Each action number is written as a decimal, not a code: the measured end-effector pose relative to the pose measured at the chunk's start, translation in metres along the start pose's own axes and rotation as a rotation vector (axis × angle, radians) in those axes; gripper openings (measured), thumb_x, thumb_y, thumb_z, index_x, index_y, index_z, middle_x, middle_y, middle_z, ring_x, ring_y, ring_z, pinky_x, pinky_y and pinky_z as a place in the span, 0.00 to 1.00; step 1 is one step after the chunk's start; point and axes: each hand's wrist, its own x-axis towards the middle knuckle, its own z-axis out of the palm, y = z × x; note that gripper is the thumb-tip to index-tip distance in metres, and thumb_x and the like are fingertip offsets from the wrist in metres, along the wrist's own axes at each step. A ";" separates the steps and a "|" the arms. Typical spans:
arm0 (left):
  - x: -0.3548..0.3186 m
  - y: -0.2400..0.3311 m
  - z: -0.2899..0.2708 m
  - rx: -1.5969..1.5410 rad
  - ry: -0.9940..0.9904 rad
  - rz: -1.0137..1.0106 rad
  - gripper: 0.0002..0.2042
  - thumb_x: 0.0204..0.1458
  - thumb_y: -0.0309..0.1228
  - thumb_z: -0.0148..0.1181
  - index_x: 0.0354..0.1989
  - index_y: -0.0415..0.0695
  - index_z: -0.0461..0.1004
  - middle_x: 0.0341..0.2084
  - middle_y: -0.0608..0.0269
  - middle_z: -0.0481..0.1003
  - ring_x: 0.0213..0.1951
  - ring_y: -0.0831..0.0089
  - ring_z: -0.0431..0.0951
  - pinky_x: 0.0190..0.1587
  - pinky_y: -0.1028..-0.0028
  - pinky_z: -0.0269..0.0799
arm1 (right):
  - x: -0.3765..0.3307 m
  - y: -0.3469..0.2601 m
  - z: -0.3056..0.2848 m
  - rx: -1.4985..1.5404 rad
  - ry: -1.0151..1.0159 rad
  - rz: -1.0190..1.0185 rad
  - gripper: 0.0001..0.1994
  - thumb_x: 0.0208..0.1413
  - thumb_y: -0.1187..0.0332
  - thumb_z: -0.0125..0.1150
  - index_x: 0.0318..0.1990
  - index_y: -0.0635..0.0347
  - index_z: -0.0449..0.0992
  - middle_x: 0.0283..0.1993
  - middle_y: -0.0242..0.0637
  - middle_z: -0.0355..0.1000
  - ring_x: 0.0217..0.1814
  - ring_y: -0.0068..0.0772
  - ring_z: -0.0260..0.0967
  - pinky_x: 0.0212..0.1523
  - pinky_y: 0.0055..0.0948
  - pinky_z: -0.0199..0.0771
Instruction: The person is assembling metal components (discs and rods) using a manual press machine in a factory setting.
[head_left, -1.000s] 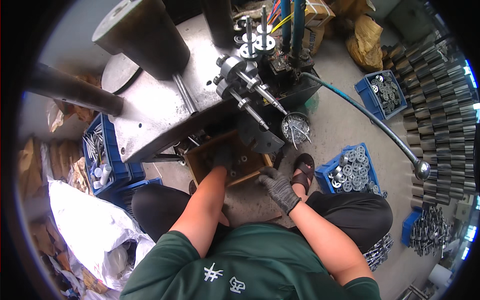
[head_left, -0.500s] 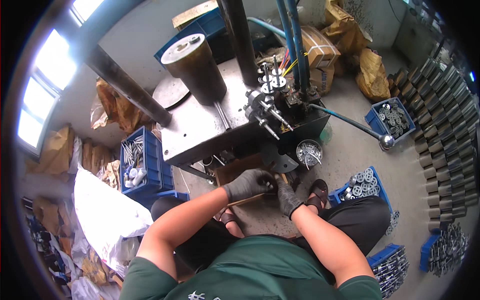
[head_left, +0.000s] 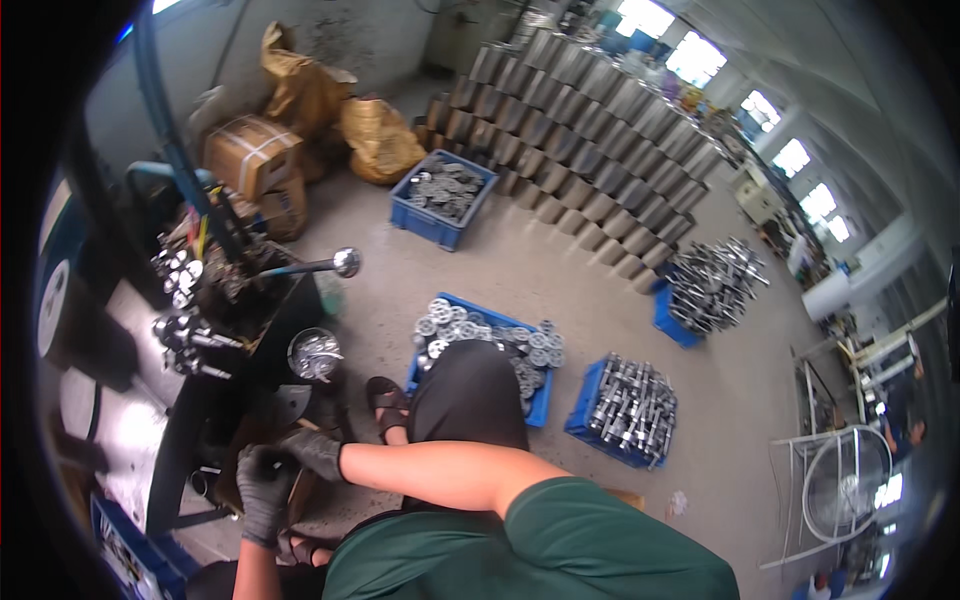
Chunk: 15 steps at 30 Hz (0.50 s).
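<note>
Both my hands wear grey knit gloves and meet low beside the dark metal machine table. My left hand is closed, its fingers curled in. Coming in from the right, my right hand is also closed, its fingertips against the left one. Whatever is between them is too dark and small to make out. Just beyond them is a grey curved metal plate. A round metal bowl of small shiny parts stands past that. On the table, shiny shafts with round discs stick out.
A ball-ended lever juts from the machine. By my knee is a blue crate of spoked metal discs; blue crates of shafts lie farther right. Another crate stands near stacked metal cylinders. A person is at far right.
The view has swung to the right, so the machine now lies at the left and more crates and the hall show. My hands stay together low by the table.
</note>
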 end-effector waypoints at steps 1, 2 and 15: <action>-0.011 -0.012 0.001 -0.002 -0.001 -0.006 0.08 0.43 0.19 0.66 0.32 0.40 0.76 0.30 0.53 0.76 0.39 0.58 0.79 0.45 0.66 0.75 | 0.000 -0.025 0.007 0.150 -0.015 0.280 0.09 0.56 0.63 0.59 0.42 0.49 0.81 0.30 0.34 0.74 0.22 0.27 0.66 0.20 0.31 0.64; -0.025 -0.023 -0.001 -0.334 0.059 -0.237 0.11 0.42 0.18 0.65 0.36 0.40 0.75 0.32 0.57 0.76 0.39 0.63 0.79 0.46 0.68 0.75 | 0.000 -0.060 0.015 0.294 -0.044 0.564 0.10 0.53 0.65 0.59 0.42 0.50 0.80 0.28 0.33 0.72 0.19 0.27 0.64 0.18 0.32 0.61; -0.001 -0.026 0.000 0.075 0.044 -0.214 0.16 0.40 0.27 0.71 0.38 0.39 0.76 0.34 0.50 0.76 0.40 0.50 0.76 0.46 0.59 0.72 | -0.010 -0.083 0.000 0.259 0.114 0.639 0.20 0.49 0.69 0.55 0.51 0.54 0.81 0.24 0.31 0.71 0.17 0.24 0.63 0.16 0.27 0.62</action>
